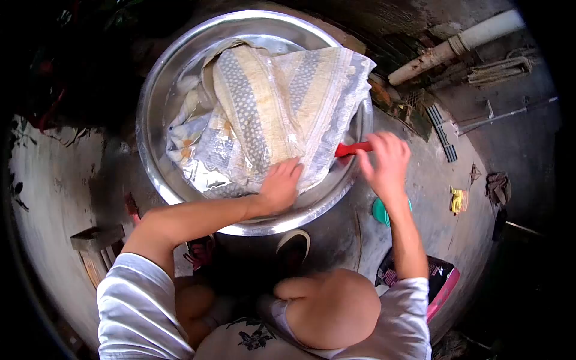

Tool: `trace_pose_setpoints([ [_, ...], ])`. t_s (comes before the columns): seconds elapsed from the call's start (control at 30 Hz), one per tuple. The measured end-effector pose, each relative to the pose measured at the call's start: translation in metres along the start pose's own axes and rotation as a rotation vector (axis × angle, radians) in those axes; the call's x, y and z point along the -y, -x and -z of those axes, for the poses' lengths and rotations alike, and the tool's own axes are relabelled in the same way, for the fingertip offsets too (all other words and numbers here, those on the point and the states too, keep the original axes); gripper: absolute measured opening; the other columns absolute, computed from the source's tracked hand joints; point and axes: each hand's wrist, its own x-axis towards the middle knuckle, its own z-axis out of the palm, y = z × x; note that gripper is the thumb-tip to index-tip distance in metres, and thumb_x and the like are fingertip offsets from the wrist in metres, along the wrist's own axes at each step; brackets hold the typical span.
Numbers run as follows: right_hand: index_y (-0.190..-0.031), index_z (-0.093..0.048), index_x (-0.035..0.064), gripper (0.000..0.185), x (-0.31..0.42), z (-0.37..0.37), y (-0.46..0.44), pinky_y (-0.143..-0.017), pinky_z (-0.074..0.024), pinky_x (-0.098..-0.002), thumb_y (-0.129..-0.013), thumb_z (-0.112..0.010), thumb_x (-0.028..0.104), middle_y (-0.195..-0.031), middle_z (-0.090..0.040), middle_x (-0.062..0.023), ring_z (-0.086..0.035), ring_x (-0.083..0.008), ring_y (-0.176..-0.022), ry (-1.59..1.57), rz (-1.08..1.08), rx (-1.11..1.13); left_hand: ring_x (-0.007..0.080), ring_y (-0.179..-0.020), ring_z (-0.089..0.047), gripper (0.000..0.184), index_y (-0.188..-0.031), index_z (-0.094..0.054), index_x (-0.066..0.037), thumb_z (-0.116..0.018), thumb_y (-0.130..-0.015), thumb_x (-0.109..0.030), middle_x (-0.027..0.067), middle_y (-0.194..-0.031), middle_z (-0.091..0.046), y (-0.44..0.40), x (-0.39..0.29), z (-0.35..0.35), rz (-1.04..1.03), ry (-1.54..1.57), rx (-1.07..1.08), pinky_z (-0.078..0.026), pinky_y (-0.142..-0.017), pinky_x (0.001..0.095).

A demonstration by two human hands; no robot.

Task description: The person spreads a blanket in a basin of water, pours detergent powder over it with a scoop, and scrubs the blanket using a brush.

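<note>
A large round metal basin (157, 171) holds a wet cloth (252, 108) with beige and grey dotted stripes, bunched at its left and spread toward the right rim. My left hand (282, 185) presses on the lower edge of the cloth, its fingers close together. At the right side of the basin, my right hand (386, 161) grips the end of a red handle (355, 149). The handle's other end meets the cloth's right edge, and whatever lies beyond it is hidden.
A green container (381, 212) stands below my right forearm. A black and pink bag (441, 288) lies at lower right. Farther right are a yellow object (458, 201), a grey squeegee-like head (441, 133) and a pale pipe (459, 45). A wooden stool (98, 246) is at left.
</note>
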Motion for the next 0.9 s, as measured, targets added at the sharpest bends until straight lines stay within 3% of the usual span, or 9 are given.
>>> trace_pose_setpoints([
  [0.03, -0.114, -0.061, 0.0125, 0.038, 0.003, -0.012, -0.014, -0.105, -0.0296, -0.0481, -0.08, -0.07, 0.027, -0.112, -0.06, -0.0077, -0.051, -0.0257, -0.117, 0.046, 0.068, 0.167, 0.0339, -0.13, -0.039, 0.058, -0.129, -0.046, 0.003, -0.059, -0.073, -0.009, 0.0199, -0.136, -0.044, -0.002, -0.001, -0.002, -0.011, -0.018, -0.017, -0.032, -0.106, 0.044],
  [0.1, -0.112, -0.062, 0.0147, 0.037, -0.004, -0.038, -0.026, -0.101, -0.035, -0.0511, -0.079, -0.07, 0.029, -0.114, -0.06, -0.0082, -0.054, -0.0267, -0.116, 0.236, 0.169, 0.559, 0.0332, -0.129, -0.039, 0.06, -0.13, -0.045, 0.003, -0.061, -0.074, -0.012, 0.0199, -0.137, -0.045, -0.004, -0.002, -0.01, 0.019, -0.016, -0.013, -0.032, -0.106, 0.0436],
  [0.2, -0.11, -0.061, 0.0118, 0.03, -0.003, -0.05, -0.035, -0.093, -0.0441, -0.0499, -0.085, -0.062, 0.027, -0.112, -0.061, -0.0117, -0.061, -0.0294, -0.108, 0.251, 0.142, 0.892, 0.0332, -0.129, -0.039, 0.062, -0.131, -0.045, 0.003, -0.064, -0.075, -0.017, 0.0192, -0.138, -0.044, -0.006, -0.006, -0.016, 0.081, 0.039, -0.028, -0.031, -0.107, 0.0432],
  [0.3, -0.108, -0.058, 0.0088, 0.023, -0.013, -0.074, -0.03, -0.077, -0.0519, -0.0463, -0.088, -0.054, 0.02, -0.107, -0.06, -0.0153, -0.066, -0.0332, -0.091, 0.213, 0.253, 0.917, 0.0338, -0.132, -0.037, 0.062, -0.132, -0.044, 0.002, -0.06, -0.073, -0.009, 0.0183, -0.139, -0.043, -0.007, -0.008, -0.017, 0.124, 0.096, -0.04, -0.029, -0.11, 0.0441],
  [0.43, -0.109, -0.057, 0.0074, 0.023, -0.012, -0.043, -0.042, -0.072, -0.0529, -0.0451, -0.091, -0.046, 0.016, -0.102, -0.063, -0.0185, -0.067, -0.0351, -0.081, 0.237, 0.359, 0.946, 0.0347, -0.131, -0.036, 0.061, -0.132, -0.044, 0.002, -0.059, -0.074, -0.008, 0.0189, -0.139, -0.042, -0.006, -0.01, -0.015, 0.142, 0.116, -0.049, -0.029, -0.11, 0.0443],
  [0.5, -0.107, -0.057, 0.0051, 0.022, -0.018, -0.011, -0.05, -0.07, -0.0533, -0.0475, -0.092, -0.047, 0.017, -0.095, -0.066, -0.0195, -0.067, -0.0375, -0.083, 0.292, 0.293, 0.995, 0.0328, -0.125, -0.041, 0.06, -0.128, -0.046, 0.003, -0.065, -0.074, -0.015, 0.0192, -0.134, -0.045, -0.006, -0.01, -0.018, 0.114, 0.033, -0.14, -0.032, -0.106, 0.0429],
  [0.67, -0.104, -0.056, 0.003, 0.022, -0.035, 0.046, -0.062, -0.072, -0.0509, -0.0506, -0.093, -0.048, 0.021, -0.086, -0.066, -0.0234, -0.065, -0.0406, -0.083, 0.188, 0.122, 0.997, 0.0328, -0.115, -0.045, 0.054, -0.126, -0.048, 0.002, -0.06, -0.074, -0.011, 0.0182, -0.121, -0.049, -0.013, -0.01, -0.018, 0.25, 0.107, -0.193, -0.035, -0.098, 0.0416],
  [0.87, -0.11, -0.058, 0.0051, 0.023, -0.046, 0.013, -0.074, -0.073, -0.0481, -0.0498, -0.093, -0.052, 0.019, -0.087, -0.065, -0.0229, -0.061, -0.0438, -0.082, -0.168, -0.049, 0.943, 0.0308, -0.103, -0.046, 0.046, -0.12, -0.052, 0.0, -0.057, -0.074, -0.006, 0.015, -0.105, -0.049, -0.009, 0.006, -0.017, 0.223, 0.071, -0.226, -0.037, -0.088, 0.0404],
  [0.9, -0.11, -0.057, 0.0041, 0.023, -0.049, -0.002, -0.077, -0.071, -0.0486, -0.0451, -0.093, -0.053, 0.019, -0.082, -0.065, -0.0193, -0.061, -0.0383, -0.076, -0.308, -0.065, 0.919, 0.0304, -0.104, -0.046, 0.045, -0.119, -0.053, 0.0, -0.057, -0.074, -0.006, 0.0148, -0.105, -0.05, -0.006, 0.01, -0.017, 0.203, 0.043, -0.219, -0.036, -0.087, 0.0398],
])
